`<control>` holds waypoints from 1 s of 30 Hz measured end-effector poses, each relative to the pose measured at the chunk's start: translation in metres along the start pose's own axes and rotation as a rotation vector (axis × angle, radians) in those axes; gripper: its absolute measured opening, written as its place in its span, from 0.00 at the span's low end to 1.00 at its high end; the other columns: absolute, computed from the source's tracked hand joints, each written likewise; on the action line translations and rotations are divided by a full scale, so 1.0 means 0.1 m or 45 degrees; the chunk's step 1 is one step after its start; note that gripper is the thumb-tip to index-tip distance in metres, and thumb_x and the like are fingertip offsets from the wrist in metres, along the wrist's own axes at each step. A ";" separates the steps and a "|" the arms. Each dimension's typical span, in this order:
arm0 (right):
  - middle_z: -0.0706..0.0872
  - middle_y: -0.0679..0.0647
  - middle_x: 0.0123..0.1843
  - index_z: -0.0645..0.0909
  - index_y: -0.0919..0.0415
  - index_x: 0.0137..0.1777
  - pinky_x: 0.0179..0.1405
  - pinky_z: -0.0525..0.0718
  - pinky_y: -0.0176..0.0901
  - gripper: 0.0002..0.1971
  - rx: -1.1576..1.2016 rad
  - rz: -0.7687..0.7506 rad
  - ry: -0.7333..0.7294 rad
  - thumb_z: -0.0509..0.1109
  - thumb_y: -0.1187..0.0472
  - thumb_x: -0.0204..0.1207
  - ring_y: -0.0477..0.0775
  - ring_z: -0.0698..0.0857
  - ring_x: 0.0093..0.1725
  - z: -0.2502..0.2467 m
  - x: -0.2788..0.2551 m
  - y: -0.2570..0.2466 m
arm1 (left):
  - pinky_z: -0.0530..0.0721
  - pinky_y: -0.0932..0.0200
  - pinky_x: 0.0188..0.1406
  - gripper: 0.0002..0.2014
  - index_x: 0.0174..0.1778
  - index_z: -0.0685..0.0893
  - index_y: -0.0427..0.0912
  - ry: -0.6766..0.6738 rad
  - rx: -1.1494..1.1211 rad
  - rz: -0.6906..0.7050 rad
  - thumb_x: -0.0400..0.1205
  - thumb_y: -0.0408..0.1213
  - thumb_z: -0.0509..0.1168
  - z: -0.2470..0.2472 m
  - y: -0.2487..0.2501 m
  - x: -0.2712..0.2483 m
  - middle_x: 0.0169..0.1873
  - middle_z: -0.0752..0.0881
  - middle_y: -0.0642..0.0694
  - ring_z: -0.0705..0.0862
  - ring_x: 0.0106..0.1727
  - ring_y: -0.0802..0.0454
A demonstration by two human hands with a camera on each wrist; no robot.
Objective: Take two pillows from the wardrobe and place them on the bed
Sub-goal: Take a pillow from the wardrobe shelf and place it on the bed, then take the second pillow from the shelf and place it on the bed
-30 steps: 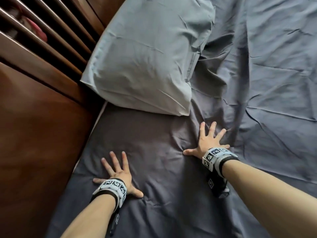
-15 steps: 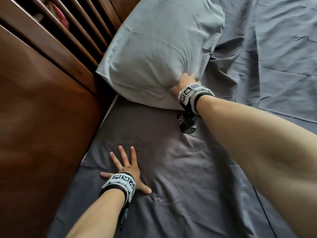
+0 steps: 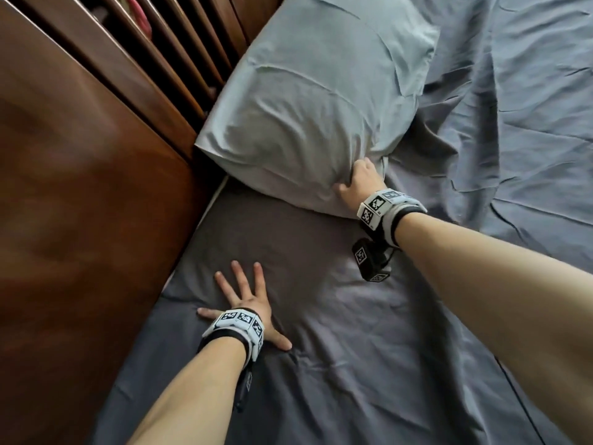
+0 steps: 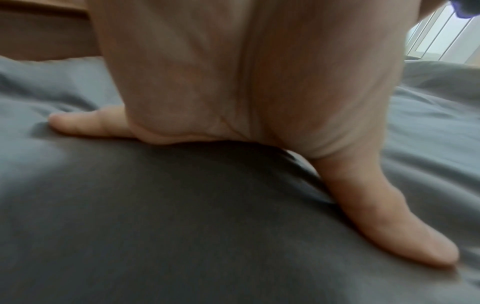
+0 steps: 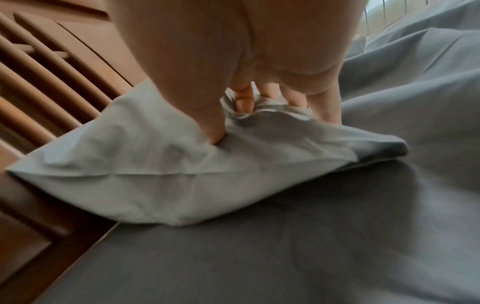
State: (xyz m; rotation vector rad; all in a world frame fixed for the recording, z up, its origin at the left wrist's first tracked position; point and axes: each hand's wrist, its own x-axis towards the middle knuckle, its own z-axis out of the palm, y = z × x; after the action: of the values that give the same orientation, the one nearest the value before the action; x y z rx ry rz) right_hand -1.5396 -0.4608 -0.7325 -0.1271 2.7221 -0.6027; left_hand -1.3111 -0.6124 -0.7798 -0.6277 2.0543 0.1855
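Note:
A pale grey pillow (image 3: 308,117) lies on the bed (image 3: 337,364) against the wooden headboard. My right hand (image 3: 359,184) grips its near right corner, thumb and fingers bunching the pillowcase (image 5: 246,148). In the right wrist view the thumb (image 5: 213,131) digs into the cloth and curled fingers (image 5: 244,102) show behind the fold. My left hand (image 3: 247,300) lies flat on the dark grey sheet, fingers spread, holding nothing. The left wrist view shows its palm (image 4: 233,82) pressed on the sheet (image 4: 182,226). Only one pillow is in view.
A brown wooden headboard (image 3: 83,175) with slats (image 3: 167,56) runs along the left side of the bed. A rumpled grey-blue sheet (image 3: 513,107) covers the right part of the mattress. Something pink (image 3: 138,11) shows behind the slats.
My right hand left the sheet, reached up to the pillow's corner and took hold of it. The left hand stayed flat on the sheet. The view shifted slightly.

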 end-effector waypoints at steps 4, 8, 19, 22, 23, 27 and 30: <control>0.72 0.65 0.71 0.68 0.67 0.68 0.72 0.74 0.57 0.32 0.042 -0.010 -0.024 0.75 0.51 0.72 0.69 0.76 0.70 0.09 -0.46 0.17 | 0.51 0.03 0.60 0.86 0.66 0.09 0.53 0.045 0.011 0.016 0.44 0.68 0.82 0.06 0.01 0.03 0.68 0.07 0.39 0.14 0.73 0.25; 0.70 0.64 0.74 0.65 0.63 0.73 0.72 0.75 0.56 0.33 -0.014 -0.009 -0.216 0.73 0.51 0.74 0.69 0.77 0.71 0.19 -1.24 0.39 | 0.53 0.05 0.61 0.85 0.69 0.11 0.55 0.128 0.041 0.031 0.44 0.69 0.81 0.08 -0.01 -0.03 0.73 0.11 0.40 0.17 0.76 0.26; 0.78 0.65 0.72 0.69 0.62 0.74 0.69 0.75 0.51 0.30 -0.096 -0.045 -0.426 0.68 0.47 0.78 0.65 0.77 0.71 -0.31 -3.18 0.05 | 0.80 0.49 0.63 0.17 0.61 0.83 0.49 0.320 -0.252 0.261 0.81 0.52 0.66 0.88 -0.96 -1.61 0.63 0.86 0.40 0.84 0.65 0.38; 0.80 0.64 0.70 0.72 0.62 0.71 0.67 0.77 0.50 0.27 -0.104 -0.120 -0.433 0.68 0.46 0.78 0.65 0.79 0.69 -0.62 -3.68 -0.28 | 0.81 0.50 0.61 0.15 0.59 0.85 0.49 0.330 -0.365 0.174 0.80 0.51 0.66 0.90 -1.34 -2.32 0.60 0.88 0.40 0.85 0.63 0.38; 0.81 0.64 0.69 0.73 0.62 0.70 0.66 0.78 0.50 0.27 -0.105 -0.158 -0.440 0.68 0.46 0.77 0.65 0.80 0.68 -0.72 -3.84 -0.39 | 0.81 0.50 0.61 0.14 0.57 0.85 0.49 0.344 -0.420 0.149 0.80 0.51 0.67 0.90 -1.43 -2.55 0.59 0.88 0.40 0.85 0.63 0.38; 0.85 0.62 0.63 0.79 0.62 0.63 0.55 0.78 0.45 0.21 -0.091 -0.331 -0.502 0.67 0.48 0.77 0.64 0.83 0.62 -1.14 -4.57 -0.78 | 0.81 0.52 0.58 0.12 0.51 0.87 0.44 0.438 -0.645 0.071 0.80 0.48 0.68 1.01 -1.83 -3.62 0.55 0.90 0.39 0.86 0.60 0.39; 0.86 0.62 0.61 0.81 0.62 0.60 0.58 0.81 0.49 0.18 -0.122 -0.477 -0.566 0.67 0.49 0.77 0.64 0.84 0.61 -1.47 -5.21 -0.98 | 0.79 0.54 0.54 0.12 0.51 0.87 0.43 0.518 -0.815 -0.071 0.81 0.47 0.67 1.26 -1.97 -4.58 0.53 0.90 0.40 0.85 0.58 0.39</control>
State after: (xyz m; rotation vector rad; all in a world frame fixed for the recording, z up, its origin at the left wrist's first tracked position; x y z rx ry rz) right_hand -1.1036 -0.4085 -0.4011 -0.7175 2.3017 -0.4711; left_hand -0.9243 -0.5699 -0.4435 -1.1886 2.3628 0.7532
